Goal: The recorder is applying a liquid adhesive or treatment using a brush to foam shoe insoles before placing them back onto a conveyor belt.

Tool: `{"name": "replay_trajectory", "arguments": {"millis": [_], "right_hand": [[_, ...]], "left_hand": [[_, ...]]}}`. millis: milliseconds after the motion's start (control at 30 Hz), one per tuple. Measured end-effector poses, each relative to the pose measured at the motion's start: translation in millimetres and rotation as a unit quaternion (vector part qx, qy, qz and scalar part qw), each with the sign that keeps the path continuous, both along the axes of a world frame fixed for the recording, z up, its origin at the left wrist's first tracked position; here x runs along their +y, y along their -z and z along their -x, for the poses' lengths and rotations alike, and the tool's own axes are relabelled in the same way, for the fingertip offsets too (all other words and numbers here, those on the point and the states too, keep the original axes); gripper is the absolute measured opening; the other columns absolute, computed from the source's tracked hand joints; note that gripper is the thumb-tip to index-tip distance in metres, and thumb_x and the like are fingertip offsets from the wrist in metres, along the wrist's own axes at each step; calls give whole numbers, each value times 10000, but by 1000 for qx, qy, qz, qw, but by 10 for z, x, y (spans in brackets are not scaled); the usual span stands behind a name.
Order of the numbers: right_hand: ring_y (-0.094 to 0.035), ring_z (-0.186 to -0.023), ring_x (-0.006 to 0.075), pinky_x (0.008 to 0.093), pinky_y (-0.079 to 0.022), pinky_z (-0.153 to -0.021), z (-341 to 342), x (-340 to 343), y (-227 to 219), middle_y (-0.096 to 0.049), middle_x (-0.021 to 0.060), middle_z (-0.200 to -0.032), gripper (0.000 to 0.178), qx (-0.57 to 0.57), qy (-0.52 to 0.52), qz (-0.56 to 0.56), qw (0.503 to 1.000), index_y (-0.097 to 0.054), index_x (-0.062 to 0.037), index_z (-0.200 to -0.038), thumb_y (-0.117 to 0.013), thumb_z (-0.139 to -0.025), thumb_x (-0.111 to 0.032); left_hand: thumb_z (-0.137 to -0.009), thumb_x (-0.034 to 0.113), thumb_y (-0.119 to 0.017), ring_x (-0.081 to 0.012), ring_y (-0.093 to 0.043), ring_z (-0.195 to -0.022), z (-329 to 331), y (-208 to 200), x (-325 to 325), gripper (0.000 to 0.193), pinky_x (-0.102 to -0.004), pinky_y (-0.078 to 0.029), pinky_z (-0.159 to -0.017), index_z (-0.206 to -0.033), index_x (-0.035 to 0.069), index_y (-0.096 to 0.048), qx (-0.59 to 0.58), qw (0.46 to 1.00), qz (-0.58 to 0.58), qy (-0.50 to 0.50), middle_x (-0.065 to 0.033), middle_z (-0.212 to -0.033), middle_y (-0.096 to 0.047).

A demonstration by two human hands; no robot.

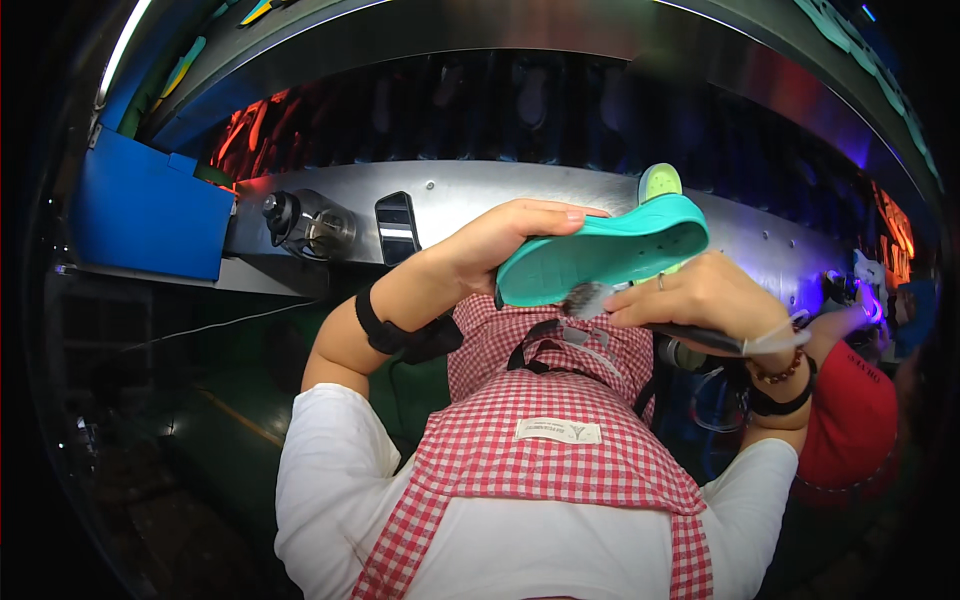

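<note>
Dark racks edged in red and violet light line the back of a workshop, behind a silver metal table. Our left hand grips one end of a teal shoe piece, fingers laid over its upper edge, holding it tilted in front of our gingham apron. Our right hand pinches a brush, its dark handle running back under the palm; the bristles sit at the piece's lower edge, though we cannot tell whether they touch. Just behind the piece shows a light-green shoe. To our left, a phone and a clear bottle rest on the table, near a blue box. At our right is a co-worker in red.
</note>
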State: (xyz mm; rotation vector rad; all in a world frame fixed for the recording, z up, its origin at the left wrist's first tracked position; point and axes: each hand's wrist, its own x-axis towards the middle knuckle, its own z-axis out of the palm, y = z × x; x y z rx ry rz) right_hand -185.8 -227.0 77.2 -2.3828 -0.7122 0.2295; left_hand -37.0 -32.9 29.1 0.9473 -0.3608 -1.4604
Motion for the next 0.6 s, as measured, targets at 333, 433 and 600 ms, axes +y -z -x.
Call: {"name": "replay_trajectory", "arguments": {"millis": [333, 433, 600], "right_hand": [[-658, -928, 295, 337, -523, -795, 97, -273, -60, -671, 176, -982, 227, 37, 117, -92, 988, -653, 11, -974, -651, -750, -24], [-669, -868, 262, 320, -530, -763, 146, -131, -34, -660, 208, -1002, 231, -8, 152, -287, 946, -638, 51, -998, -606, -775, -1], [-654, -768, 190, 279, -536, -694, 54, 295, 314, -627, 207, -1089, 206, 46, 250, -418, 872, -621, 37, -1016, -549, -841, -44]], "left_hand": [[-895, 260, -539, -191, -640, -904, -111, 11, 156, 484, -310, -552, -736, -1290, -9, -465, -1, 997, 8, -73, -167, -1124, -593], [-917, 297, -464, -273, -633, -947, -72, 78, 104, 506, -395, -547, -787, -1323, -1, -415, 104, 990, 34, -86, -188, -1149, -578], [-932, 338, -374, -375, -585, -1027, 29, 286, -50, 498, -584, -478, -845, -1268, -21, -455, 320, 934, 137, -77, -243, -1191, -545]]}}
